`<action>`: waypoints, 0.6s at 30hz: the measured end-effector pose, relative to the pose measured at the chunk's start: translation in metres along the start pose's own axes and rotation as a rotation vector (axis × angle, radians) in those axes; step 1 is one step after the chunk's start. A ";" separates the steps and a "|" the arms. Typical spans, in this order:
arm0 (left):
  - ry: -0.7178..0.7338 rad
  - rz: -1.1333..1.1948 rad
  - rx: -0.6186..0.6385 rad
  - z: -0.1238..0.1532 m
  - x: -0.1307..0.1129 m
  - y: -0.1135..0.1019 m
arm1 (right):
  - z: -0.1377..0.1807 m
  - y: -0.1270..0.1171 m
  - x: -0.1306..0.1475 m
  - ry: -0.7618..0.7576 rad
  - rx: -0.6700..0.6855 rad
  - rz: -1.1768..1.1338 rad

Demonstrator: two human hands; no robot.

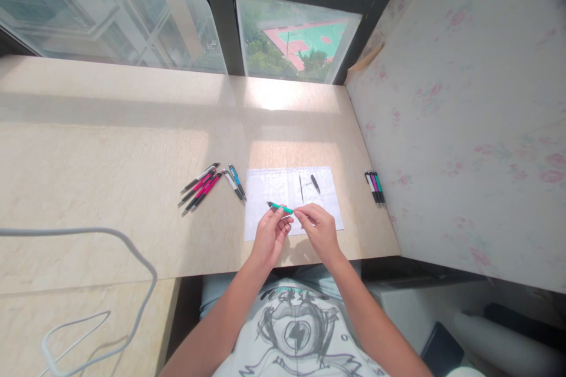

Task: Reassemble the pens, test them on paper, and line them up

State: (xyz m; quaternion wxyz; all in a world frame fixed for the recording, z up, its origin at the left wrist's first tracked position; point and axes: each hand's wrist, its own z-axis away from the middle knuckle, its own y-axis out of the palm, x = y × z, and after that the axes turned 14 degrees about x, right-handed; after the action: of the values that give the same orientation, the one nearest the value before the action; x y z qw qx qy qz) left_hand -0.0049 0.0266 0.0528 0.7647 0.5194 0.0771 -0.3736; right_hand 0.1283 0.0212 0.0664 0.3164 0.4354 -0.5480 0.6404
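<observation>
My left hand (270,234) is closed around the green upper barrel (281,208) of a click pen, whose black clip end points left. At the barrel's right end, the thumb and fingertips of my right hand (319,227) are pinched together; whatever they hold is too small to make out. Both hands are above a white sheet of paper (265,182) on the table. On that sheet, beyond my right hand, lie a thin ink refill (301,188) and a black pen grip section (315,184).
Several pink and white pens (201,188) lie left of the paper, beside a silver pen (233,185) and a blue pen (237,179). More pens (375,188) rest along the wall at right. A grey cable (137,253) loops at lower left. Windows border the table's far side.
</observation>
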 end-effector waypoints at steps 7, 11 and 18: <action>-0.001 0.005 -0.011 0.000 -0.001 0.000 | 0.000 0.003 0.002 -0.046 0.014 0.074; 0.008 -0.003 -0.011 0.000 -0.002 -0.001 | -0.001 0.004 0.000 -0.045 0.031 0.126; -0.002 -0.041 -0.002 -0.001 0.002 -0.003 | -0.001 0.004 0.004 -0.057 0.051 0.264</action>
State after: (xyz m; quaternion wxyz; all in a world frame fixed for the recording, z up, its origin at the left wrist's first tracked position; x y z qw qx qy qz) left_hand -0.0056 0.0259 0.0489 0.7575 0.5165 0.0873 -0.3897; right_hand 0.1230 0.0208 0.0685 0.2025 0.3855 -0.5928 0.6775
